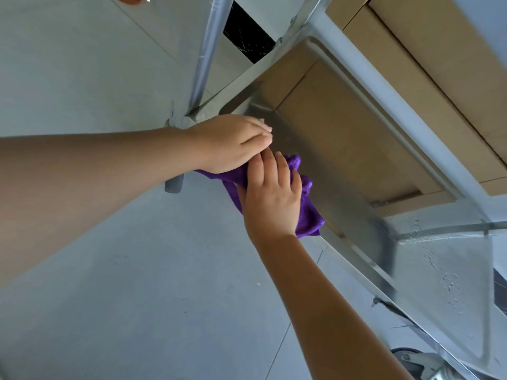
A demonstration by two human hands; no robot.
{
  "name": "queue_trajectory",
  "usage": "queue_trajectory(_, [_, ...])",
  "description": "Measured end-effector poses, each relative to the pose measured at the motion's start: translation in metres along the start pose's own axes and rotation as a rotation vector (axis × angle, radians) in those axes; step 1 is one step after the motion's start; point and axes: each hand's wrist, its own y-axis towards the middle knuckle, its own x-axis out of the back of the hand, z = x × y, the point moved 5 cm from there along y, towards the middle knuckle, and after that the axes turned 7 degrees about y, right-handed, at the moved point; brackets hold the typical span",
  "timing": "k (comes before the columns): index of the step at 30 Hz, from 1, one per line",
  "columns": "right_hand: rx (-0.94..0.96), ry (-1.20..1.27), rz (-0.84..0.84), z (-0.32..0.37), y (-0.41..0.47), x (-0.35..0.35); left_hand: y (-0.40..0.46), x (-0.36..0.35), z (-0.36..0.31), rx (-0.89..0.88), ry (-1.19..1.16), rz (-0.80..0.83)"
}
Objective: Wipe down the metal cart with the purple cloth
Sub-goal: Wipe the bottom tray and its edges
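Cloth: the purple cloth lies bunched on the near rim of the cart's lower shelf, at its left corner, partly draped over the edge toward the floor.
Cart: the metal cart fills the right side; its shelf is a shallow steel tray with a raised rim, and its shiny surface mirrors brown panels.
Right hand: the right hand sits on top of the cloth, fingers spread and bent over the fabric, pressing it to the rim; this grip looks clamped on the cloth, though the thumb side is hidden.
Left hand: the left hand reaches in from the left and rests at the shelf corner, fingers together and fairly straight, fingertips on the metal just above the cloth; its heel overlaps the cloth's left end. Grip apart, holding nothing that can be seen.
Post: a round metal post rises from that corner, just behind the left hand.
Floor: pale grey floor lies under both forearms.
Wheel: a caster shows at the bottom right.
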Motion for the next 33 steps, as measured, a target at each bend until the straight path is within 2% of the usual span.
queue_trajectory(2, [0.036, 0.016, -0.035, -0.013, -0.01, 0.004, -0.002, -0.002, 0.002, -0.064, 0.087, -0.014])
queue_trajectory(8, [0.064, 0.028, 0.029, -0.059, -0.05, 0.019, -0.005, -0.007, 0.001, -0.175, 0.243, -0.098])
queue_trajectory(13, [0.019, 0.04, 0.06, -0.118, -0.102, 0.035, -0.008, -0.008, -0.004, -0.222, 0.342, -0.151])
queue_trajectory(18, [-0.047, 0.043, 0.123, -0.153, -0.131, 0.045, -0.01, -0.02, -0.034, -0.199, 0.517, -0.118])
queue_trajectory(20, [-0.058, 0.075, 0.134, -0.152, -0.131, 0.045, -0.008, -0.039, -0.057, -0.251, 0.585, -0.052])
queue_trajectory(22, [-0.058, 0.109, 0.135, -0.153, -0.13, 0.046, -0.004, -0.062, -0.085, -0.263, 0.573, 0.076])
queue_trajectory(24, [-0.058, 0.201, 0.129, -0.156, -0.133, 0.048, 0.006, -0.084, -0.113, -0.24, 0.56, 0.139])
queue_trajectory(27, [-0.087, 0.412, 0.099, -0.169, -0.141, 0.052, 0.026, -0.111, -0.148, -0.208, 0.548, 0.105])
queue_trajectory(29, [-0.102, 0.419, 0.13, -0.179, -0.141, 0.052, 0.036, -0.124, -0.163, -0.207, 0.528, 0.089])
queue_trajectory(31, [-0.138, 0.414, 0.255, -0.191, -0.134, 0.047, 0.045, -0.129, -0.169, -0.159, 0.473, 0.066])
queue_trajectory(33, [-0.145, 0.426, 0.381, -0.202, -0.125, 0.039, 0.054, -0.127, -0.166, -0.034, 0.313, -0.013])
